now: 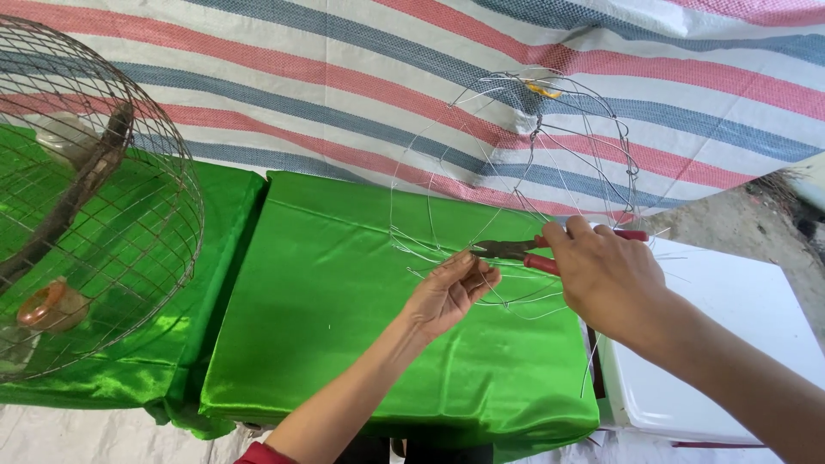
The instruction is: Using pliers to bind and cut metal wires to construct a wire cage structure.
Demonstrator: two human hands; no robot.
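A thin wire frame (pixel 550 146), rounded like a half-built cage, stands on the green satin cloth (pixel 344 283). My left hand (pixel 451 292) pinches a wire of the frame near its lower left side. In my right hand (pixel 601 275) are red-handled pliers (pixel 516 251), their jaws pointing left and meeting the wire right at my left fingertips. A small yellow bit (pixel 541 88) is tied at the top of the frame.
A finished round wire cage (pixel 150 215) with a wooden perch and small cups inside stands at the left on green cloth. A white box or stool (pixel 730 344) sits at the right. A striped tarp (pixel 344 77) hangs behind. Bare ground shows at far right.
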